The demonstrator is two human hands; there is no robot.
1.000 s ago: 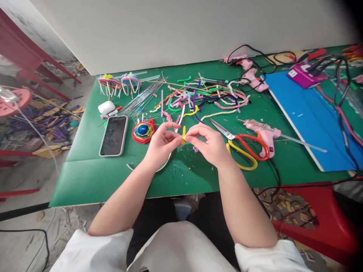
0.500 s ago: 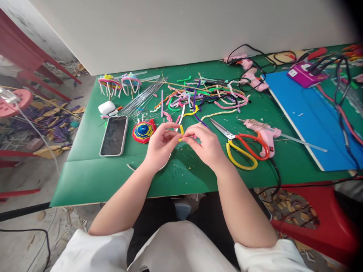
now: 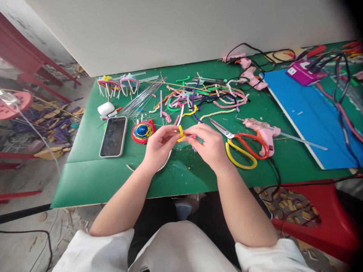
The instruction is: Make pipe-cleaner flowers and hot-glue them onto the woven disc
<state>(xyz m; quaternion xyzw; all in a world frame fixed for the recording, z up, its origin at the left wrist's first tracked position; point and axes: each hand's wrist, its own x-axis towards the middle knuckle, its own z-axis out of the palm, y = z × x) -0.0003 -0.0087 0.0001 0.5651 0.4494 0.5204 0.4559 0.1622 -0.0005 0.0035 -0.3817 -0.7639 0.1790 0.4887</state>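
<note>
My left hand (image 3: 159, 146) and my right hand (image 3: 208, 145) meet over the green table (image 3: 93, 177), fingertips pinched together on a short yellow pipe cleaner (image 3: 180, 133) bent between them. A bit of pink shows by the right fingertips. A round woven disc (image 3: 143, 131) in red, yellow and blue lies just left of my left hand. Red and yellow scissors (image 3: 241, 147) lie open right of my right hand.
A phone (image 3: 113, 136) and a white earbud case (image 3: 106, 108) lie at the left. A heap of coloured pipe cleaners (image 3: 204, 96) fills the middle back. A pink glue gun (image 3: 262, 130), a blue board (image 3: 309, 117) and cables sit right. Thin wires (image 3: 141, 99) lie behind.
Both hands stay pinched on the yellow pipe cleaner; its free end has been bent over from upright to a curl between the fingertips. The view shifted slightly.
</note>
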